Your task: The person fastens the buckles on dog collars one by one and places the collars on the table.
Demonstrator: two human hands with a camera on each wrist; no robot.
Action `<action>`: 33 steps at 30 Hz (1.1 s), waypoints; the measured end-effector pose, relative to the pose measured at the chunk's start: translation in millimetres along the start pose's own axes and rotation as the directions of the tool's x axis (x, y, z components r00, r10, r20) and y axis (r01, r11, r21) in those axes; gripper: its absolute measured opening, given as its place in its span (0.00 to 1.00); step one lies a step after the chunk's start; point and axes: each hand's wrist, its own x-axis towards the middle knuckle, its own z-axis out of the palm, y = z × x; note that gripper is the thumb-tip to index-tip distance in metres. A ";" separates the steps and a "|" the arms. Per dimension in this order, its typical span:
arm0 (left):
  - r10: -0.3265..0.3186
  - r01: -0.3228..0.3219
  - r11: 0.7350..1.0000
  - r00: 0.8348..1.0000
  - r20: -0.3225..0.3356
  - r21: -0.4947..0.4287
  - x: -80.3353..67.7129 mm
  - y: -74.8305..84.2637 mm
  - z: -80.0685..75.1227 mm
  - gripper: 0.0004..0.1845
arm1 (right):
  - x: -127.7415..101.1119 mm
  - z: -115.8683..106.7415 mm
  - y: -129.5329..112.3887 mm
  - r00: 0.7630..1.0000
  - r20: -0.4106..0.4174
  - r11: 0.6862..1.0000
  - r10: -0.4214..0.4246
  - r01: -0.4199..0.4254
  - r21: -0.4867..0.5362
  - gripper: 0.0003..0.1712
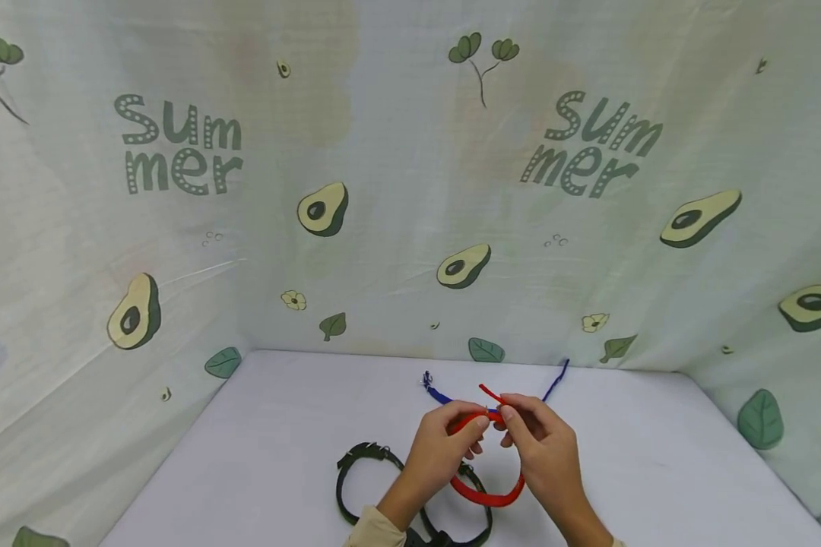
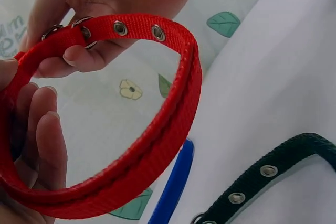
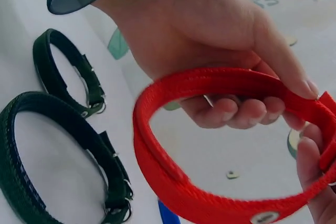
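Observation:
A red collar (image 1: 486,499) with metal eyelets hangs in a loop between my two hands, above the table. My left hand (image 1: 441,448) pinches its upper part between thumb and fingers. Opposite it, my right hand (image 1: 547,448) grips the collar close to the strap's end, which sticks up past the fingers. In the left wrist view, the buckle (image 2: 52,31) and a metal ring lie at my right hand's fingers, partly hidden by them. The right wrist view shows the left thumb pressed on the red band (image 3: 157,150).
Two dark green collars (image 1: 342,494) lie looped on the white table (image 1: 246,456), left of and below my hands. Behind my hands lies a blue collar (image 1: 439,396), partly covered by them. A printed cloth (image 1: 397,152) hangs around the table's back and sides.

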 end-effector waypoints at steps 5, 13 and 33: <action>-0.052 0.052 0.998 0.999 -0.003 -0.019 -5.9 -2.2 0.3 0.15 | -4.3 -2.8 2.1 0.998 0.042 0.999 0.043 -0.043 0.009 0.12; -0.062 0.062 0.998 0.998 -0.007 -0.006 -9.0 -8.5 5.7 0.14 | -10.3 -7.4 8.4 0.995 0.085 0.998 0.059 -0.062 0.028 0.14; 0.026 -0.026 0.998 1.000 0.013 0.049 -9.5 -14.0 10.1 0.11 | -15.3 -19.4 19.5 0.999 0.054 0.996 0.009 -0.004 -0.091 0.15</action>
